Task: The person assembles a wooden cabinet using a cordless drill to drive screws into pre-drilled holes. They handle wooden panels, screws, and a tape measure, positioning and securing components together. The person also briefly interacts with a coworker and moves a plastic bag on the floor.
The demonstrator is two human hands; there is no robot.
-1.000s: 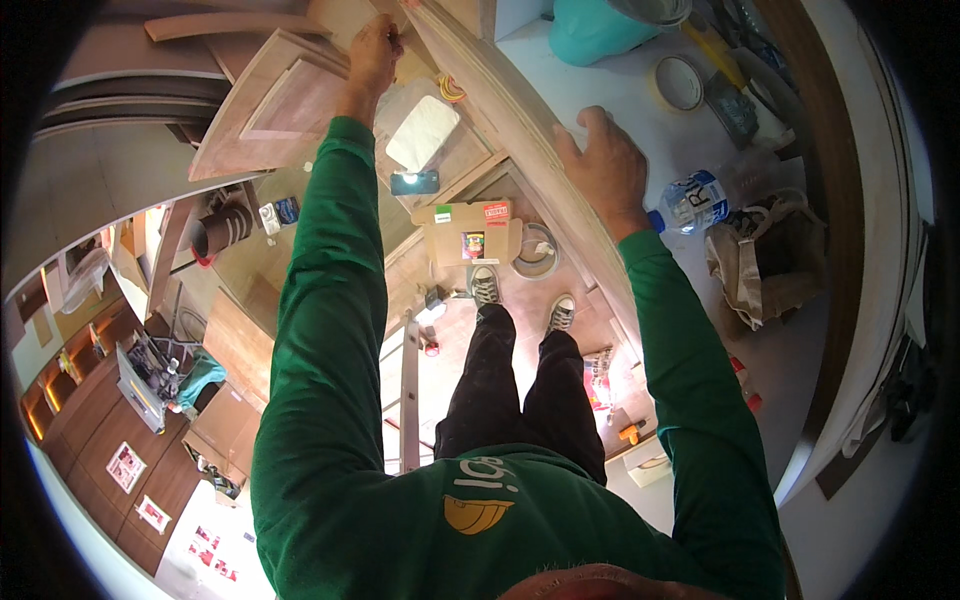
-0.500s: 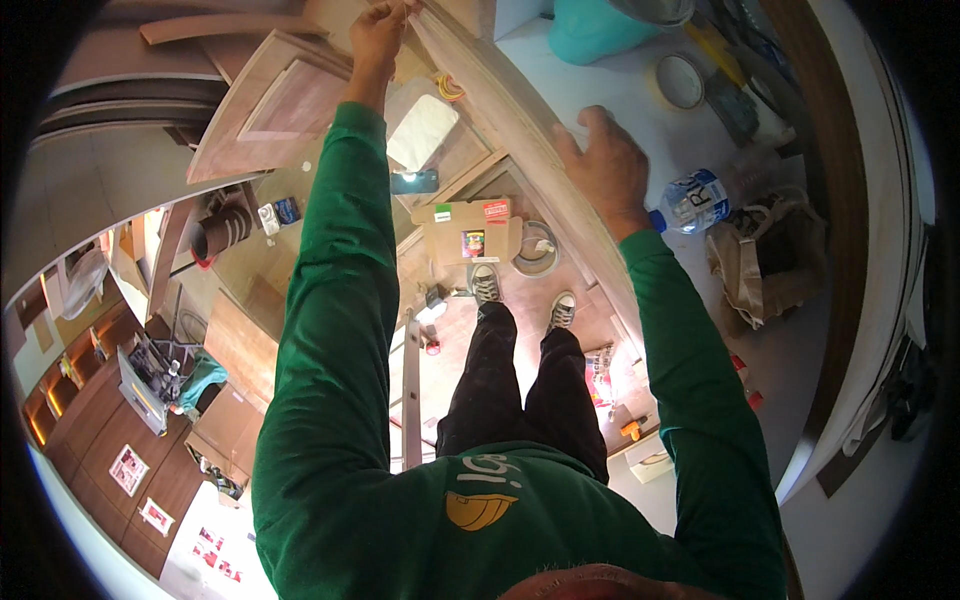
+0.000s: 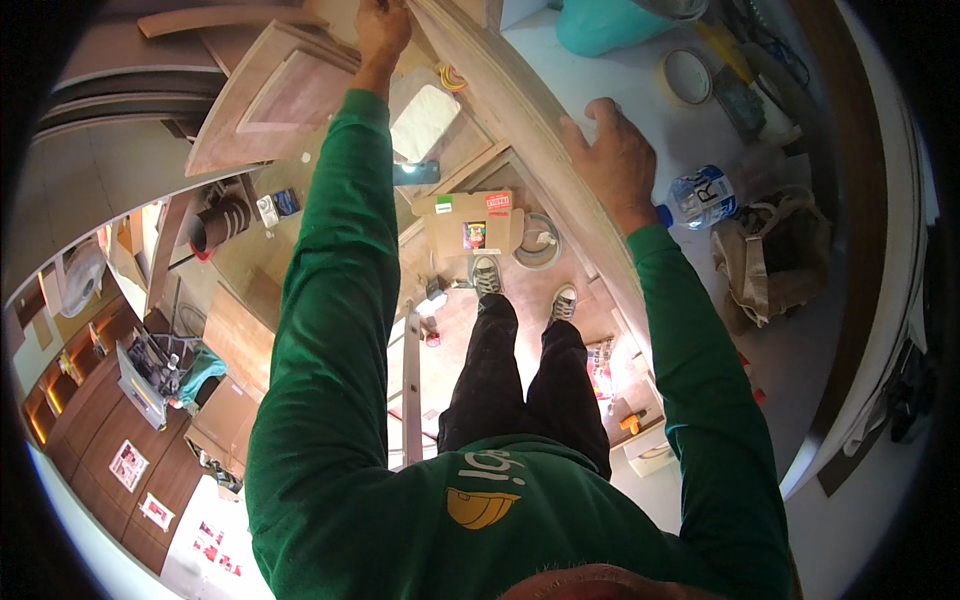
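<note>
My left hand (image 3: 383,38) is raised at the top edge of the view, beside the upper end of a long bare-wood rail (image 3: 520,95). Its fingers are bent and closed, and the picture's edge cuts off the tips, so whatever they hold is hidden. To its left leans a wooden panel door (image 3: 270,100) with a raised centre. My right hand (image 3: 615,160) rests at the rail's right side, above a white shelf (image 3: 620,75); thumb and forefinger are apart and nothing shows in it. A water bottle (image 3: 700,197) lies by that wrist.
On the shelf are a teal container (image 3: 610,25), a tape roll (image 3: 686,76) and a paper bag (image 3: 765,260). Below, by my shoes, lie a cardboard box (image 3: 455,225), a round tub (image 3: 537,242) and an orange tool (image 3: 631,422). A metal ladder rail (image 3: 411,385) stands close to my legs.
My left hand has shifted slightly upward, its fingertips now leaving the picture. My right hand has moved up a little along the rail, still apart from the bottle.
</note>
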